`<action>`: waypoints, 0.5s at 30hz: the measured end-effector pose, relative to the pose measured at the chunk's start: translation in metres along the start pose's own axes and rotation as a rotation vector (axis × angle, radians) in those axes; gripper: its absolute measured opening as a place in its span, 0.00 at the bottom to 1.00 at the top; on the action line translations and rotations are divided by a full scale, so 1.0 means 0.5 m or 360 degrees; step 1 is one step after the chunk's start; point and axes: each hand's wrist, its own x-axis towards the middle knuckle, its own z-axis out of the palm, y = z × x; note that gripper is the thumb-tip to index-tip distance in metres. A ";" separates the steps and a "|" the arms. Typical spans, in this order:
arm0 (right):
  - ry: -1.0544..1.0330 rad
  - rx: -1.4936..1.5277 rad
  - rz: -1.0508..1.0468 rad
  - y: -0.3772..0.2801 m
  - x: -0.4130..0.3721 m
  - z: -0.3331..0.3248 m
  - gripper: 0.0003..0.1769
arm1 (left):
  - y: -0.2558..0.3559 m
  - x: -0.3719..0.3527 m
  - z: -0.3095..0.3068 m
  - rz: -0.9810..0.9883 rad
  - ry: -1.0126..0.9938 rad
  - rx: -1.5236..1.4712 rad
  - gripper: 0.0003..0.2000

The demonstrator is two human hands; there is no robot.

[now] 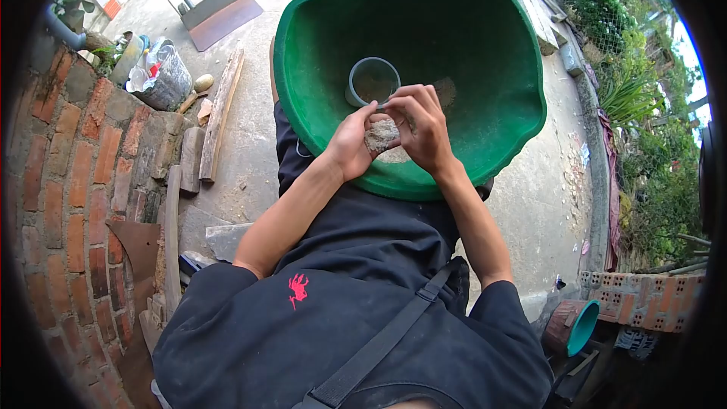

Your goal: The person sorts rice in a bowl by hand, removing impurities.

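Observation:
A large green basin (485, 45) is tilted toward me, resting against my lap. Inside it lies a small translucent plastic cup (372, 82) and a patch of grey sand (445, 91). My left hand (350, 144) and my right hand (420, 127) meet over the basin's near rim, both closed around a lump of grey, sandy material (381, 135). The fingertips of both hands pinch together just above the lump, close to the cup.
A brick wall (68, 182) runs along the left. Wooden planks (219, 113) and a metal bucket of rubbish (163, 76) lie on the concrete ground. A metal dolly (219, 11) stands behind. Hollow bricks (651, 299) and a teal-rimmed pot (579, 326) sit at right.

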 end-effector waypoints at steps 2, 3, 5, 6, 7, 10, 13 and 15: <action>-0.0119 0.0035 -0.0103 -0.013 -0.002 -0.011 0.11 | -0.001 0.000 -0.003 0.0043 0.0020 -0.0021 0.19; -0.0236 0.0066 -0.0206 -0.018 -0.002 -0.015 0.13 | -0.001 0.000 -0.004 0.0039 -0.0013 -0.0015 0.19; -0.0277 0.0094 -0.0229 -0.011 -0.007 -0.008 0.14 | -0.003 0.002 -0.009 0.0033 -0.0048 -0.0009 0.18; -0.0324 0.0075 -0.0216 -0.012 -0.007 -0.006 0.14 | -0.002 0.002 -0.012 0.0052 -0.0054 0.0023 0.18; -0.0372 0.0056 -0.0205 -0.014 -0.007 -0.004 0.14 | -0.002 0.002 -0.015 0.0073 -0.0060 0.0055 0.18; -0.0403 0.0019 -0.0201 -0.016 -0.007 0.000 0.13 | -0.001 -0.001 -0.012 0.0051 -0.0027 0.0054 0.17; -0.0421 0.0032 -0.0153 -0.017 -0.008 0.005 0.12 | -0.003 0.003 -0.018 0.0070 -0.0051 0.0078 0.17; -0.0397 0.0050 -0.0173 -0.019 -0.004 0.004 0.12 | -0.007 0.010 -0.022 0.0083 -0.0053 0.0059 0.16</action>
